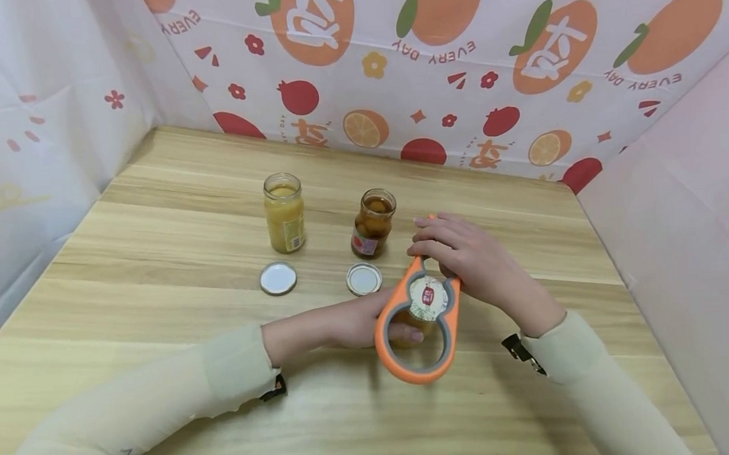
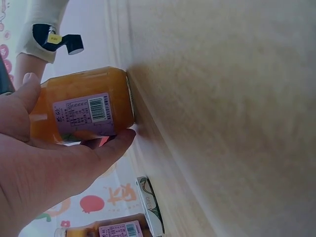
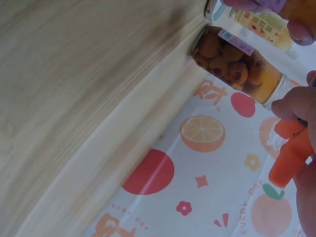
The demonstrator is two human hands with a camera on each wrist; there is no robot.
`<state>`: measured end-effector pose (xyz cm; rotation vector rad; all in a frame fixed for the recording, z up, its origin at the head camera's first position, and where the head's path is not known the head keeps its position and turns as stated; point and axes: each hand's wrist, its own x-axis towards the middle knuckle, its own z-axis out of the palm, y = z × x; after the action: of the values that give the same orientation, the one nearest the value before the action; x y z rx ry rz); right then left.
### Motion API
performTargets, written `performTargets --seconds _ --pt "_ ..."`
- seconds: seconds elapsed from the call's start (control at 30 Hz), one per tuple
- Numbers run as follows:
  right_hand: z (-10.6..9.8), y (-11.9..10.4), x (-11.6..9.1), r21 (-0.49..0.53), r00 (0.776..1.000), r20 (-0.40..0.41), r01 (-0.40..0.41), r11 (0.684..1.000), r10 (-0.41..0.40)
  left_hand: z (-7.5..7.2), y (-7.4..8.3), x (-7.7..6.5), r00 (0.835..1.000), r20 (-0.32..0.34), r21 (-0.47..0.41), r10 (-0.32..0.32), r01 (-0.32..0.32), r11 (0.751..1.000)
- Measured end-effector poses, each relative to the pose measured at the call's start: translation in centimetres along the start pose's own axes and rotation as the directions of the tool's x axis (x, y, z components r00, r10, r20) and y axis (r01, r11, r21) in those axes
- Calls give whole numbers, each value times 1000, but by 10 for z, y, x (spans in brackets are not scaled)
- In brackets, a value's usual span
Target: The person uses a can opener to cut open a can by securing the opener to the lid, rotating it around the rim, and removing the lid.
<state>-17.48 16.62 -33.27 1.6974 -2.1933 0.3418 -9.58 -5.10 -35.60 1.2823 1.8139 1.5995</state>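
My left hand (image 1: 360, 322) grips a jar of orange-coloured food (image 2: 81, 106) around its side, thumb on one side and fingers on the other. The jar stands upright, its base right at the tabletop in the left wrist view. Around its patterned white lid (image 1: 428, 298) sits an orange jar opener (image 1: 452, 326) with a grey inner lining. My right hand (image 1: 469, 256) holds the opener by its handles, on the far side of the lid. The larger loop of the opener points toward me, over my left thumb.
Farther back stand a lidless jar of yellow contents (image 1: 284, 218) and a lidless jar of dark round fruit (image 1: 371, 228). In front of them lie a white lid (image 1: 278, 279) and a second lid (image 1: 364, 279). Printed curtains enclose the wooden table (image 1: 173, 267).
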Motion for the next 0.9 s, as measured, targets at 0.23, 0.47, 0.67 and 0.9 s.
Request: performTargets --seconds 0.23,0.47,0.67,0.9 --pt "-1 0 3 64 999 -40 -5 998 7 -3 3 1 1000 -4 26 27 -27 999" --pt "-5 -3 5 83 996 -83 -15 996 22 -4 6 1 999 -6 54 51 -51 997" --pt "-8 -9 5 64 992 -120 -17 998 25 -4 4 2 999 5 17 54 -54 998" --pt "-11 -11 -3 41 989 -133 -64 997 69 -4 3 4 996 7 -12 86 -86 996"
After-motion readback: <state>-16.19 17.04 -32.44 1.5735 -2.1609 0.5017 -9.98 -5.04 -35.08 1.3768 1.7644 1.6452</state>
